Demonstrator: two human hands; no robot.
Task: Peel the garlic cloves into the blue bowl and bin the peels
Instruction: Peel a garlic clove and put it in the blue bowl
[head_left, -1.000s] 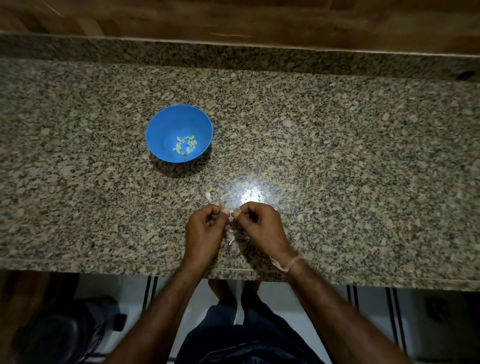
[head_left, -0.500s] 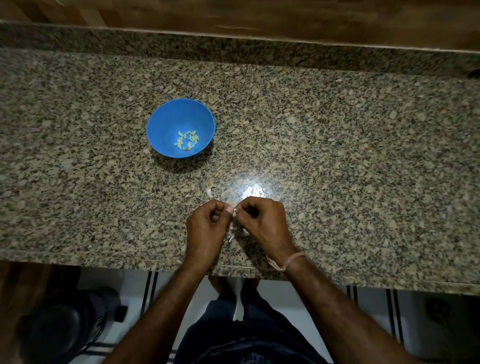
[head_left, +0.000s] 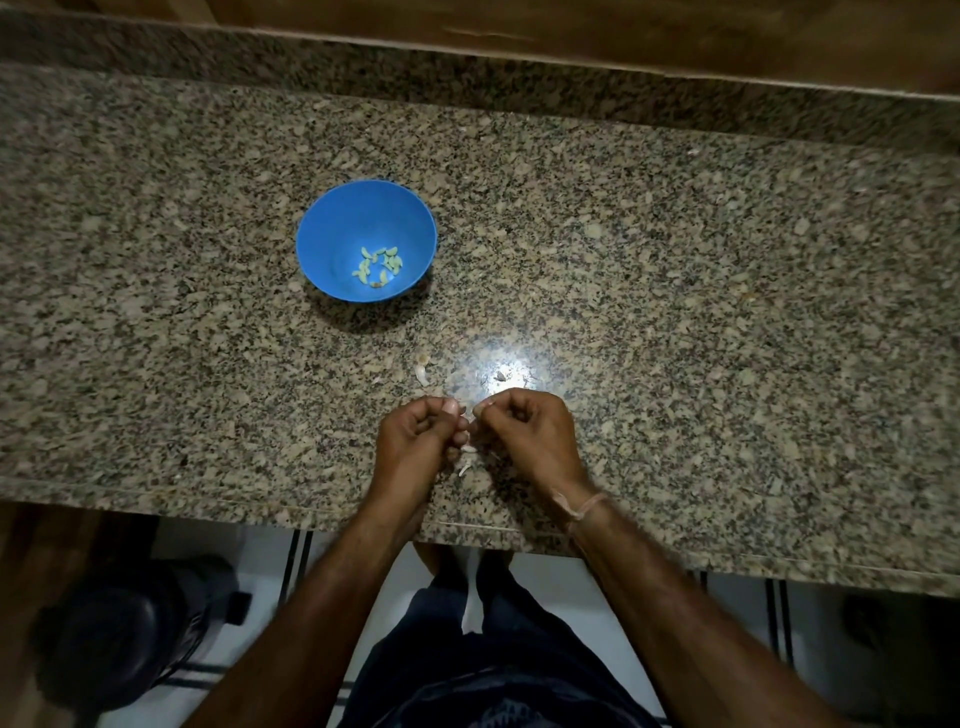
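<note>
I've got both hands, left (head_left: 421, 439) and right (head_left: 532, 436), curled and pinching one garlic clove (head_left: 470, 415) over the bench (head_left: 675, 312), mid-peel; next, I reckon, strip its skin and drop it into the blue bowl (head_left: 317, 228) beyond.

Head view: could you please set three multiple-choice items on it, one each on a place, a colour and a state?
1. Where is the blue bowl from the hands? A) beyond, to their left B) to their right C) between them
2. What colour are the peeled cloves in it? A) red B) pale yellow C) black
3. How are the left hand and right hand? A) flat, palms down B) far apart C) fingers curled, pinching a garlic clove together
Key: 1 A, it stands up-left on the granite countertop; 2 B, pale against blue; 3 C, fingertips meet on the small pale piece.
</note>
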